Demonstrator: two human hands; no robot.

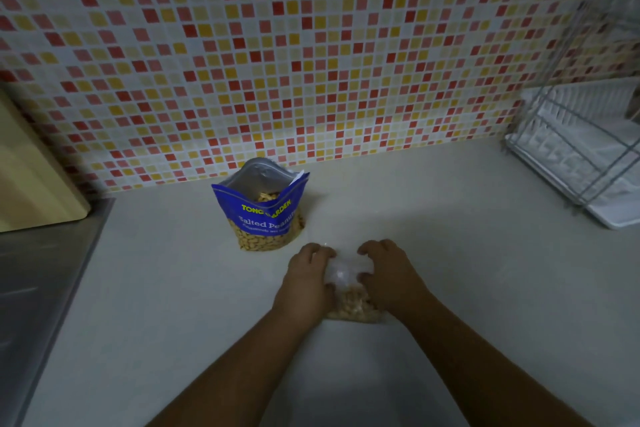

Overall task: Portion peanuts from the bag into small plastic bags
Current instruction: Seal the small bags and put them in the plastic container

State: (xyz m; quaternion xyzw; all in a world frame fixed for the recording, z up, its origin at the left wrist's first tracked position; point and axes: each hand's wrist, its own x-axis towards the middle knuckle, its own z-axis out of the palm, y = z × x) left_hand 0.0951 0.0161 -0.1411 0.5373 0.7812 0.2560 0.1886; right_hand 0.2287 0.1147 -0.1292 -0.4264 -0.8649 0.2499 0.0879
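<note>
Your small plastic bag [346,279] lay on the surface [467,270], long axis pointing away from you, peanuts [351,305] at the near end. Left hand [304,277] & right hand [389,274] pinched its clear far part. Salted peanut bag [265,218] stood open just behind-left, part full.

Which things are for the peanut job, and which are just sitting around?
For the job: blue peanut bag, small plastic bag, left hand and right hand holding it.
Just sitting: dish rack, yellow board, steel sink top.
</note>
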